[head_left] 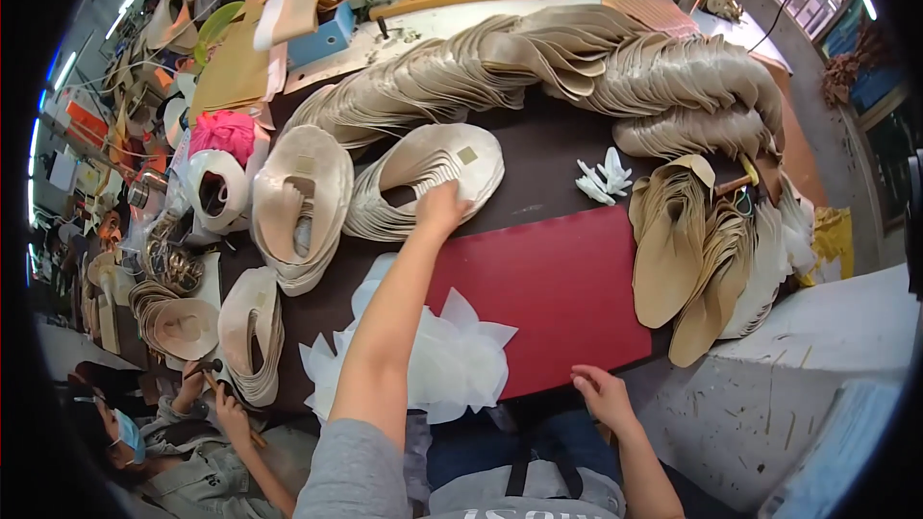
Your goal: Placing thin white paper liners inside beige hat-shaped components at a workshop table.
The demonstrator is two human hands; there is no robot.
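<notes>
Stack of pale shoe pieces (440, 146): likely light, pliable; best held at near-right rim. Left hand (444, 209) touching, right hand (602, 396) apart; grips unreadable.

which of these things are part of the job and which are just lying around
Probably in the job:
beige ring-shaped stack, touched by the left fingers
red board, near the right fingers
white sheets

Probably just lying about:
pink bundle
blue box

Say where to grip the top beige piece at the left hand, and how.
Probably pinch the top beige piece by its right end, coming from the near side: that end is broad, not cut out, and the left hand is at its near edge.
</notes>
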